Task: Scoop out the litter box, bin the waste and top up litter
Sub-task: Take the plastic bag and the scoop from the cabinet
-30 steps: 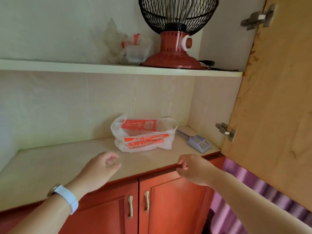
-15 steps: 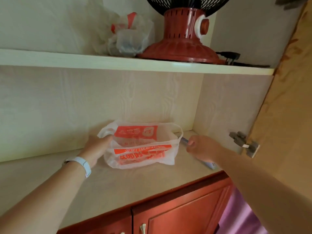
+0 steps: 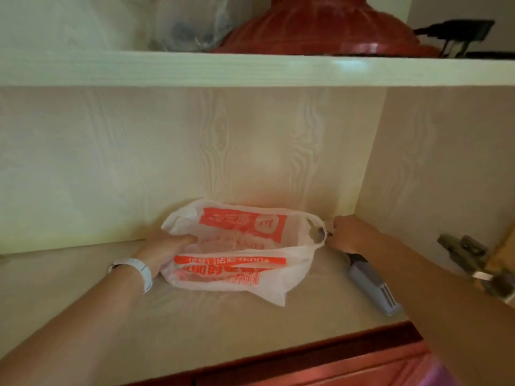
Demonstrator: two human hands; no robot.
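A white plastic bag (image 3: 239,252) with orange print lies on the cabinet shelf (image 3: 195,324) against the back wall. My left hand (image 3: 164,249), with a white wristband, grips the bag's left edge, its fingers tucked into the opening. A grey-blue litter scoop (image 3: 373,285) lies to the right of the bag, its slotted head towards the shelf's front edge. My right hand (image 3: 351,234) is closed around the scoop's handle, next to the bag's right loop. My forearm hides part of the scoop.
The upper shelf (image 3: 250,69) carries a red fan base (image 3: 320,26), a clear plastic bag (image 3: 189,26) and a black plug (image 3: 457,32). A metal hinge (image 3: 468,260) and the open door edge are at the right. Red cabinet doors (image 3: 320,369) sit below.
Both hands have reached into the cabinet: the left onto the bag's left edge, the right onto the scoop handle. My view has moved closer and lower.
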